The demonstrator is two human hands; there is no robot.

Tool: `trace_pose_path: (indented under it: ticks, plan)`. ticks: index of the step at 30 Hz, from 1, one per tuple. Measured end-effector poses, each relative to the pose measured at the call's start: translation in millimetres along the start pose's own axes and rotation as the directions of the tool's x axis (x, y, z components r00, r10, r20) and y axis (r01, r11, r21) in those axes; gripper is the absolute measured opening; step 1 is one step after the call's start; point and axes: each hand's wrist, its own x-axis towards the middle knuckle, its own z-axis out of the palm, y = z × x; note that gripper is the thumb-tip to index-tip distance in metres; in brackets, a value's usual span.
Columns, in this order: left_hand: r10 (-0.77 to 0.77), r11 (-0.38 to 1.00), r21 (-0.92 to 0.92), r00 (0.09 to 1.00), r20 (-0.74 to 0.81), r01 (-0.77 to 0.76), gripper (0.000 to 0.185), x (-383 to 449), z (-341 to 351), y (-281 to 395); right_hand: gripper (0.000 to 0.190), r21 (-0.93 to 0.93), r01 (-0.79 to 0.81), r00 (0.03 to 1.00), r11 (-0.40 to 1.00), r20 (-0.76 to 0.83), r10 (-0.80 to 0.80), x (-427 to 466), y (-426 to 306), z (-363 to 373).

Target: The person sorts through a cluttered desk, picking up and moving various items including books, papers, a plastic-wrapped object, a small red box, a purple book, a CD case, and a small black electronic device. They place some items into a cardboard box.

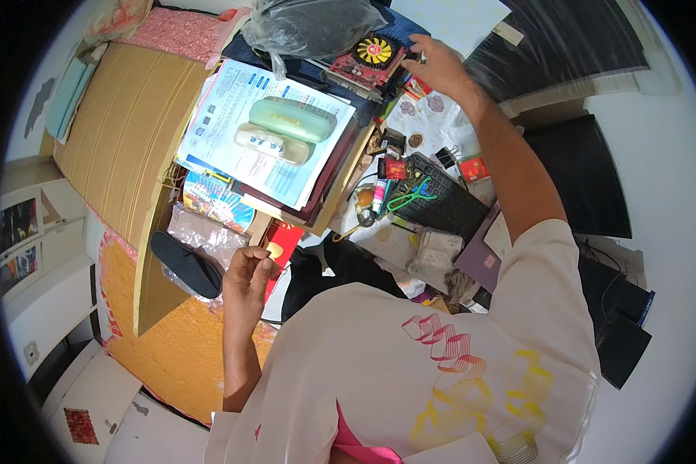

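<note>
My left hand (246, 278) pinches a small yellow disc-like piece (275, 250) between thumb and forefinger, above a red paper packet (284, 239). What the piece is made of I cannot tell. Farther up, my right hand (441, 66) reaches to the right end of a red graphics card (359, 68) with a yellow-bladed fan (376, 51). Its thumb and forefinger are apart, with something dark between them; whether they grip it is unclear. Left of the card, a green glasses case (293, 120) and a pale translucent case (274, 144) lie on printed papers (226, 110).
A grey plastic bag (319, 29) rests behind the card. A black keyboard (455, 206) carries a green Y-shaped plastic tool (412, 196) among small clutter. A black slipper-shaped item (185, 264) lies on clear plastic wrapping. A tan ribbed panel (133, 133) bounds the left side.
</note>
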Motion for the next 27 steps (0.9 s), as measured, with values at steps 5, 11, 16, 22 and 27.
trace_pose_path:
  ticks: [5, 11, 16, 22, 27]
  plan:
    - [0.004, 1.0, 0.015, 1.0, -0.009, -0.004, 0.012, 2, 2, 0, 0.066, 0.0, -0.2, 0.978, 0.98, -0.065, 0.199, -19, 63, -1]
    - [-0.028, 1.0, 0.01, 0.998, -0.057, 0.029, 0.014, -4, 3, -9, 0.063, -0.143, -0.336, 0.923, 0.931, 0.144, 0.356, -73, 65, 1]
    - [-0.049, 0.999, 0.008, 0.999, 0.007, 0.049, 0.015, -2, 10, -16, 0.056, -0.398, -0.256, 0.94, 0.881, 0.108, 0.322, -122, 120, -27]
    - [-0.027, 0.999, -0.043, 0.993, 0.115, 0.033, 0.014, 6, 30, -14, 0.05, -0.613, -0.244, 0.931, 0.751, 0.069, 0.358, -140, 102, -67]
    - [-0.027, 0.999, -0.029, 0.991, 0.134, 0.032, 0.014, 4, 32, -12, 0.056, -0.694, -0.309, 0.876, 0.65, 0.058, 0.478, -157, 101, -82]
